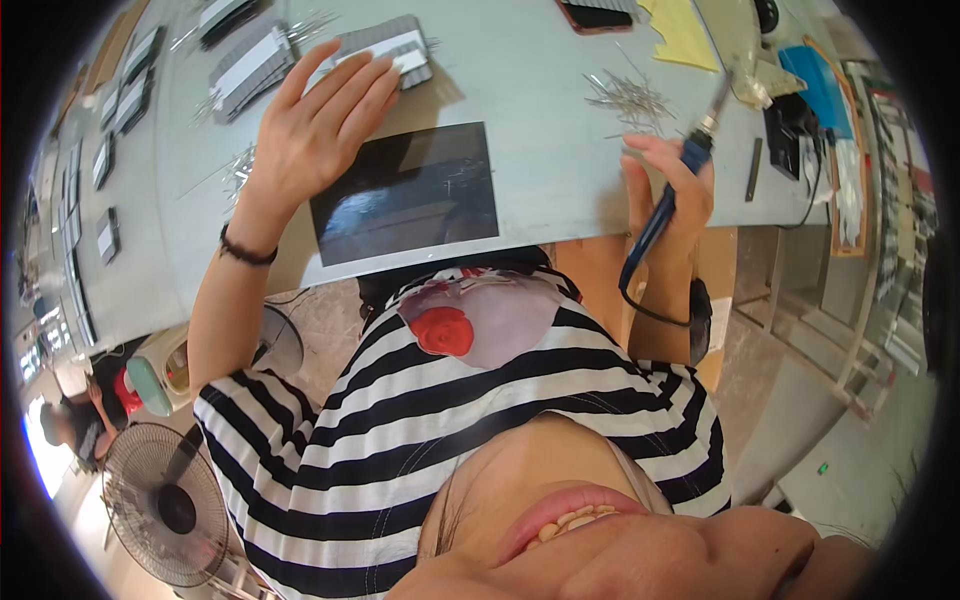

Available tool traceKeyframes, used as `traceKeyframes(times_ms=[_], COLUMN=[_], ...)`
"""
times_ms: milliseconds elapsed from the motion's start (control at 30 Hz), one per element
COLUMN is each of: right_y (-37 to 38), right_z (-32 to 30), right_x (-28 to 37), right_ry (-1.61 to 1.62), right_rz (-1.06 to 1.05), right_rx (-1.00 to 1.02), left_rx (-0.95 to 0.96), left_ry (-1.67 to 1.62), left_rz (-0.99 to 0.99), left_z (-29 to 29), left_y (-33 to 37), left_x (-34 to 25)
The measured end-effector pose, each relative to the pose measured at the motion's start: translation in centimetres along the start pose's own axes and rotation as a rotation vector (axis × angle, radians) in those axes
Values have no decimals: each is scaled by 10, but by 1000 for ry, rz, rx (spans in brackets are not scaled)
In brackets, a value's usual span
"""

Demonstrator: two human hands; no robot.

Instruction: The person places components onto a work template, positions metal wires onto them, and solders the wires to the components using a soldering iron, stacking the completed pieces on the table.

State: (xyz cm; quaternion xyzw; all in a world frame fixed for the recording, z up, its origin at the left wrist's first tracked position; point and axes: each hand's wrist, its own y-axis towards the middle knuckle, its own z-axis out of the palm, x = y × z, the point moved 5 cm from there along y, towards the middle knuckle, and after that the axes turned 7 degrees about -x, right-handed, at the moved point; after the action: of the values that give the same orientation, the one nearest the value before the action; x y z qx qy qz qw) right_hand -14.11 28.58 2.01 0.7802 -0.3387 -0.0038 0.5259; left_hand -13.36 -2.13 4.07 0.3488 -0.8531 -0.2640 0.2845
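Observation:
In my right hand (680,190) is a soldering iron (660,215) with a blue handle, its metal tip angled up toward the far right and its cable hanging down past my wrist. My left hand (325,115) is stretched out flat, fingers extended over the near edge of a stack of grey and white strips (400,48). Whether the fingertips press on the stack is hard to make out. A second similar stack (250,68) lies left of that hand. Below its wrist side rests a dark glossy sheet (410,195) at the table's front edge.
Thin metal wires (630,97) are scattered near the soldering iron. Farther right are a phone (597,16), a yellow cloth (682,35), a blue container (815,85) and a black holder (785,130). Small dark blocks (108,235) line the table's left. A fan (168,505) stands behind, left.

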Motion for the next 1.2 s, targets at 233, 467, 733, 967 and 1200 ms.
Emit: traceKeyframes(times_ms=[233,467,733,967,1200], right_y=[-19,-16,-13,-19,-7], right_z=[10,27,60,70,73], right_x=[-6,34,65,60,35], right_ry=[-241,-131,155,174,191], right_rz=[-36,-49,-40,6,30], right_rx=[202,335,371,354,238], left_rx=[140,233,212,177,154], left_ry=[-132,-346,-381,-423,-437], left_rz=[-46,-247,-437,-473,-491], left_z=[-36,-41,-24,-18,-18], left_y=[-25,-42,-40,-45,-45], left_x=[-55,-79,-93,-97,-96])
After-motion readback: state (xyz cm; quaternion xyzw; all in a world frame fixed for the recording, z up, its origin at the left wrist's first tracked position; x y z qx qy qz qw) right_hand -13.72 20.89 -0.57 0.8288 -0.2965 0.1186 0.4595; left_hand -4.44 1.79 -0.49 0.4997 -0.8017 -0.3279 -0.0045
